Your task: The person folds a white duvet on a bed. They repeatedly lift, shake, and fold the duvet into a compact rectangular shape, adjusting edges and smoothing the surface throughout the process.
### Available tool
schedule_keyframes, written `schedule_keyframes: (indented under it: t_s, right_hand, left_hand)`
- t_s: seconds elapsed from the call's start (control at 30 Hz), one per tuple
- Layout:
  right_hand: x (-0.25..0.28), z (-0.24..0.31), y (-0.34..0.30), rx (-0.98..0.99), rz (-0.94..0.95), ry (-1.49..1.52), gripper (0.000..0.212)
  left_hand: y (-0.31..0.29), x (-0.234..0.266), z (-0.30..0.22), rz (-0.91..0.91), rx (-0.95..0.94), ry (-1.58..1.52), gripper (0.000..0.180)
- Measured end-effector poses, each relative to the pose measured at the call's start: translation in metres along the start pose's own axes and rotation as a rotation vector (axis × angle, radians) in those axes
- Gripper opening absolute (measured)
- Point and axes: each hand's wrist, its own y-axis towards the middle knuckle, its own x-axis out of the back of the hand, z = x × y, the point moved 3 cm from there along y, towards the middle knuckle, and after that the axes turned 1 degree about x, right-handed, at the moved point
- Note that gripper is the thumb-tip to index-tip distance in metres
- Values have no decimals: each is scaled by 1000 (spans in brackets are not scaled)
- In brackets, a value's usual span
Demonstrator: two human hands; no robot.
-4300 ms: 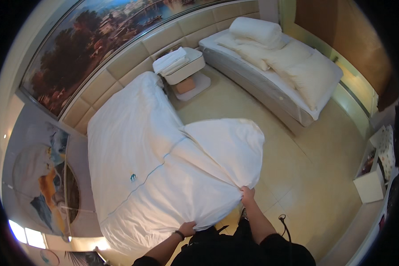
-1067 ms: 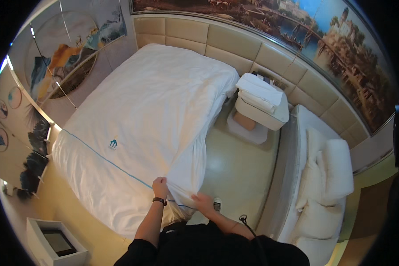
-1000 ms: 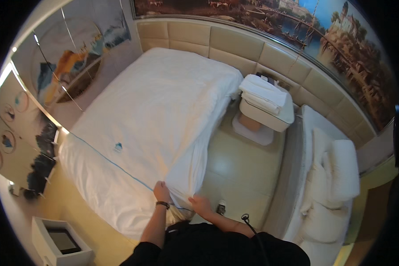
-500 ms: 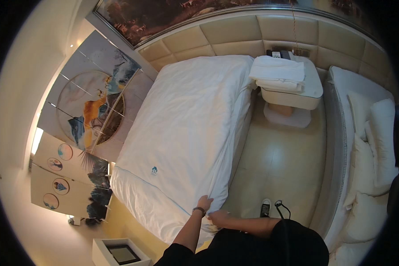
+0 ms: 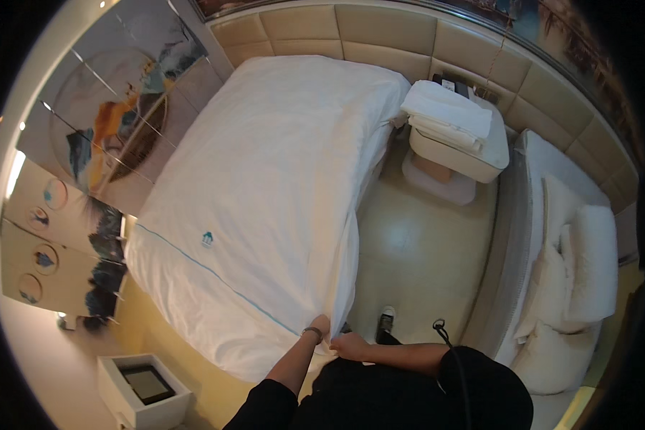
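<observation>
A white duvet with a blue stripe and a small blue emblem covers the bed, its long right side hanging over the bed's edge. At its near right corner my left hand, wearing a dark wristband, is closed on the fabric. Just to the right, my right hand grips the duvet's edge with its fingers curled in. The two hands are close together, in front of my body. Folds of cloth run upward from them along the side.
Folded white linens lie on a bedside table at the far right. A second bed with several white pillows stands to the right across the floor. A white box-like unit is at lower left, below decorated panels.
The view has turned and shifted. My hands have drawn the duvet's near right corner toward me, and its right side hangs in a straighter fold. The blue stripe lies more fully exposed.
</observation>
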Motion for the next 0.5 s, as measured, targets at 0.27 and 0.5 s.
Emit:
schedule_keyframes:
  t_s: [0.27,0.5]
  right_hand:
    - [-27,-64,-19,-314,-4,58,34]
    - [-59,-148,-11,-1054,8,833,33]
  left_hand:
    - [6,62,-35,-324,218,441,99]
    - [87,35,3,-342,104,240,94]
